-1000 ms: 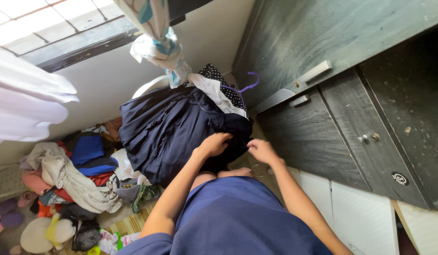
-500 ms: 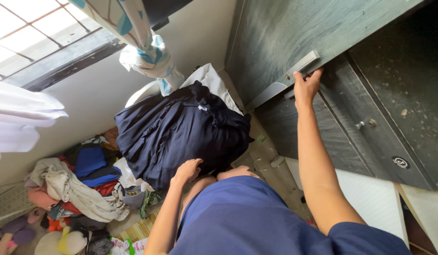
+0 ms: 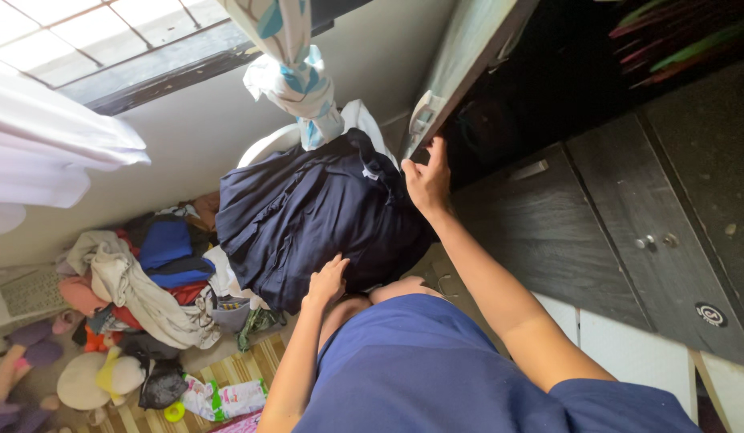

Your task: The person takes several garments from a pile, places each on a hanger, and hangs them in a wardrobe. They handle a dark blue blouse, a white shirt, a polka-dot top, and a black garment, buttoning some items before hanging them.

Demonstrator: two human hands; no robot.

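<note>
A big bundle of dark navy clothing (image 3: 308,216) rests on my lap, with a white piece showing behind it. My left hand (image 3: 328,281) lies flat on the bundle's near edge, fingers spread. My right hand (image 3: 426,178) is raised and grips the lower edge of a dark grey cupboard door (image 3: 468,56), which is swung open. Inside the cupboard it is dark, and coloured hangers (image 3: 677,36) show at the top right.
Shut dark cupboard doors (image 3: 628,232) with small knobs stand on the right. A knotted white and blue curtain (image 3: 288,64) hangs above the bundle. A heap of mixed clothes (image 3: 147,281), toys and packets lies on the floor at the left, under a window.
My right hand went from the bundle up to the cupboard handle and has swung the door open. My left hand slid down to the bundle's near edge.
</note>
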